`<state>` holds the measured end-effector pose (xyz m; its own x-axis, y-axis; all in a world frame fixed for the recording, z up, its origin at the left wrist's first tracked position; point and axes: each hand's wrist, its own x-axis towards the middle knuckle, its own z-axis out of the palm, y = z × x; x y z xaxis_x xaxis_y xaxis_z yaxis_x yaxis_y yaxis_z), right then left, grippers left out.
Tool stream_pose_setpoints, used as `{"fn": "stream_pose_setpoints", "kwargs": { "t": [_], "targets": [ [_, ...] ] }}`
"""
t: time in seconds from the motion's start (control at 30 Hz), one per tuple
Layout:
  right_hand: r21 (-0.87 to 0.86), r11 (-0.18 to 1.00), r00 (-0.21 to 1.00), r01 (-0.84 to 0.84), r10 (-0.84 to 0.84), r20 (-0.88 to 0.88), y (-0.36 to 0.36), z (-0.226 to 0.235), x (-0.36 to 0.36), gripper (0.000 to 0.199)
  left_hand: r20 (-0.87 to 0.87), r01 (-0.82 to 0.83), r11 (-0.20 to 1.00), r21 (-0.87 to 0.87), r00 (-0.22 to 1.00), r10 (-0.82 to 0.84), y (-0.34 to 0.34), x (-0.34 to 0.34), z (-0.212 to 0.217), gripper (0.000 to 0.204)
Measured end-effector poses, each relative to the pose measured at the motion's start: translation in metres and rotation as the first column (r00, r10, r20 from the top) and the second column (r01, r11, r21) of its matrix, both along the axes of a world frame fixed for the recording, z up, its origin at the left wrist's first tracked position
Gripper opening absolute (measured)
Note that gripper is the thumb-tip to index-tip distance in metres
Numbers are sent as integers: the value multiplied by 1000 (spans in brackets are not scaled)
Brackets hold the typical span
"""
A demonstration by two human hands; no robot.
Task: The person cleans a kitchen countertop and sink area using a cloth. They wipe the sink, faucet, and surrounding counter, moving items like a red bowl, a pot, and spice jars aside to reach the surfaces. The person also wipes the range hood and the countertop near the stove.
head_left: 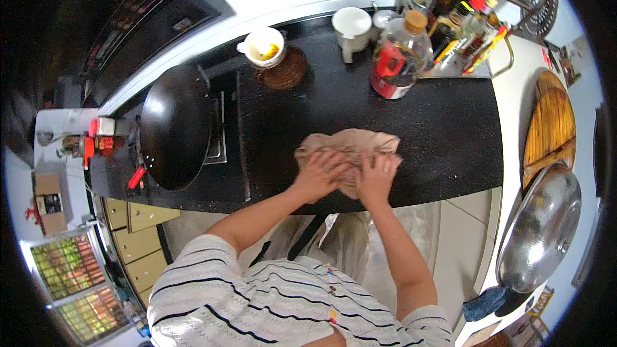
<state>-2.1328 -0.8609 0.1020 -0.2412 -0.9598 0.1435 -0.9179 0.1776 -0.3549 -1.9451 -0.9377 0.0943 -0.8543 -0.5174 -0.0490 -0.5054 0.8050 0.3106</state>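
Note:
A crumpled beige cloth (350, 144) lies on the black speckled counter (443, 128) near its front edge. My left hand (319, 173) presses flat on the cloth's near left part, fingers spread over it. My right hand (378, 177) rests on the cloth's near right part, beside the left hand. Both hands bear down on the cloth side by side; the fabric bunches up beyond the fingers.
A black wok (175, 125) sits on the stove at left. A white bowl with yellow residue (263, 46), a white jug (352, 29) and a clear bottle with a red label (398, 58) stand at the back. A wooden board (549, 125) and a steel lid (538, 228) lie at right.

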Motion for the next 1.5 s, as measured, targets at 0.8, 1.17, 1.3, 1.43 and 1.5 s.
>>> {"fn": "stream_pose_setpoints", "kwargs": {
  "t": [0.8,1.17,1.3,1.43,1.5],
  "targets": [
    [-416,904,815,95,169,554,-285,12,84,97,-499,-299,578,759,302,812,-184,22,21,84],
    [-430,901,838,57,191,511,-329,5,21,100,-399,-516,630,580,494,772,-238,-32,19,77],
    [-458,884,863,96,156,481,-306,6,39,92,-561,-552,764,334,536,631,-232,-9,19,82],
    [-355,935,938,7,117,326,-200,10,90,63,-385,-714,659,-236,691,612,-161,48,42,72],
    [-198,943,870,-267,324,372,-139,17,114,61,-252,-753,632,-184,658,710,-117,74,16,58]
  ]
}}
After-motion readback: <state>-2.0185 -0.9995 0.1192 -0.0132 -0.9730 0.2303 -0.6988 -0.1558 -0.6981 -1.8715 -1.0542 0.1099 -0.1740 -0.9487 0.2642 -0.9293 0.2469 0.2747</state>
